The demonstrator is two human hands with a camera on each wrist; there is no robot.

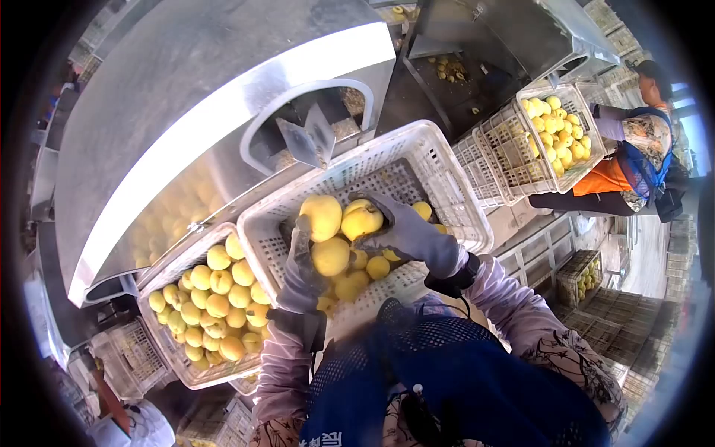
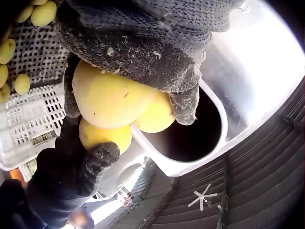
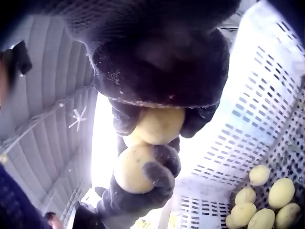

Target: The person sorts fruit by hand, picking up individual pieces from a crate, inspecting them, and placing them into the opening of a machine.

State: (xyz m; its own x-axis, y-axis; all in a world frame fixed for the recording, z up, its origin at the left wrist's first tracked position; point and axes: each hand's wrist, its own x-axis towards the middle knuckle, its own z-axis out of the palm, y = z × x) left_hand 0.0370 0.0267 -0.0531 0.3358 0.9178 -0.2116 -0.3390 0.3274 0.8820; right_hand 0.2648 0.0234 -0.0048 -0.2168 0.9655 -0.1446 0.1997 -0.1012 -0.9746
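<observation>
Both hands wear dark grey gloves and are close together over a white plastic crate [image 1: 447, 175]. My left hand [image 1: 299, 276] grips yellow peaches, with a large peach [image 1: 322, 217] at its fingertips and another peach [image 1: 330, 256] just below. In the left wrist view its dusty glove [image 2: 138, 52] curls over a big peach [image 2: 112, 98], a second peach [image 2: 157, 114] beside it. My right hand [image 1: 410, 231] holds a peach [image 1: 363, 221] between fingers and thumb; the right wrist view shows that peach [image 3: 162, 125] under the glove. Several smaller peaches [image 1: 350, 283] lie in the crate below.
A full crate of peaches [image 1: 216, 305] stands to the left. A metal machine housing [image 1: 223, 74] with an oval opening rises just beyond the crates. At right, a person [image 1: 644, 141] stands beside another filled crate [image 1: 555, 138]. Stacked crates [image 1: 618, 328] stand lower right.
</observation>
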